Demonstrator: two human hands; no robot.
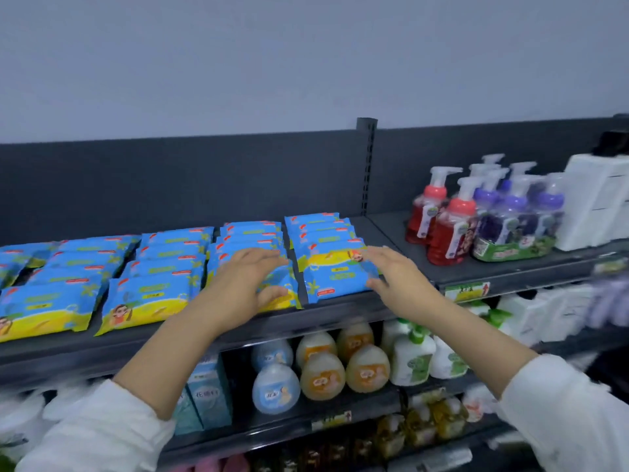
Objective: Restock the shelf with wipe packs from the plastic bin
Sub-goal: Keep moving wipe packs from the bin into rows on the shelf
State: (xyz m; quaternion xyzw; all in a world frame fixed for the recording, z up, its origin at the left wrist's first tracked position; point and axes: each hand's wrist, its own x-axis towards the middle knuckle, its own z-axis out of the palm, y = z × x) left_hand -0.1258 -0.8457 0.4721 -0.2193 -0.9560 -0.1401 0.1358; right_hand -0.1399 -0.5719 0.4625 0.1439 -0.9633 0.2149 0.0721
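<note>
blue film under both palms. left hand (252, 284): fingers straight and loosely spread, lying over the third-column front pack (284, 291), thumb touching its lower part; not a closed grip as far as i can tell. right hand (391, 277): flat and spread, fingers extended along the right side of the end-column front pack (335, 279), thumb touching its corner. neither hand carries a pack. wipe packs (163, 264) stand in leaning columns on the top shelf (340, 310). plastic bin not in view.

risks, judged:
- both front packs sit close to the shelf's front edge. the film looks slick, so a palm dragged toward the body would likely slide one over the lip onto the egg-shaped bottles (323, 369) below.
- each column leans on its neighbours. pressing a front pack too flat takes away the prop and the row may slump forward.
- end-column front pack lies flatter than the rest and looks turned the other way up, which gives an uneven facing if left so.
- a hard sideways push from the right hand shifts the column into the bare gap. red pump bottles (442, 229) are well apart, so low risk.
</note>
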